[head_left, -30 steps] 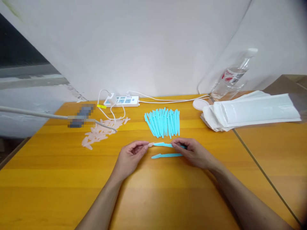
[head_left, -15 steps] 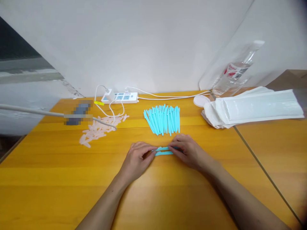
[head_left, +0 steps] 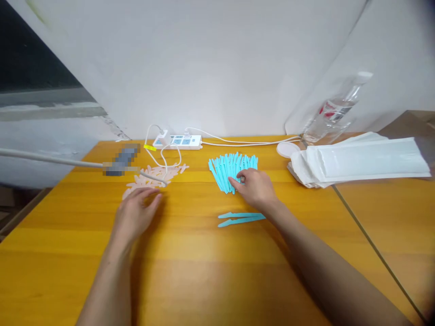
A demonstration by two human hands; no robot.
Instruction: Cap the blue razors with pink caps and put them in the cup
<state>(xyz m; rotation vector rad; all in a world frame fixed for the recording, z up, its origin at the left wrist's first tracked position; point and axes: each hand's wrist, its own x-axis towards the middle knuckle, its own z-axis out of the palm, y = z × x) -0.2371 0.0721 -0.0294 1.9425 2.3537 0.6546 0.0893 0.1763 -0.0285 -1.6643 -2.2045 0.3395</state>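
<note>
Slim turquoise sticks, shaped like eyebrow razors, lie side by side in a bundle (head_left: 220, 171) in the middle of the table. My right hand (head_left: 255, 186) is over the right part of this bundle, thumb and forefinger apart, hiding some of the sticks. Nearer to me, two similar sticks (head_left: 238, 221) lie almost parallel, their right ends together beside my right wrist. On the left, my open left hand (head_left: 137, 210) hovers at the near edge of a scattered heap of small pale pink pieces (head_left: 154, 174). Its fingers cover part of the heap.
A white power strip (head_left: 183, 142) with cables stands against the wall. A grey cable (head_left: 68, 158) crosses the left side near a blurred dark object (head_left: 121, 160). On the right are white plastic pouches (head_left: 370, 158), a round white lid (head_left: 287, 149) and a clear bottle (head_left: 335, 111).
Both hands have let go of the two near turquoise sticks, which stay on the table. My left hand moved left to the pink pieces, my right hand forward to the bundle.
</note>
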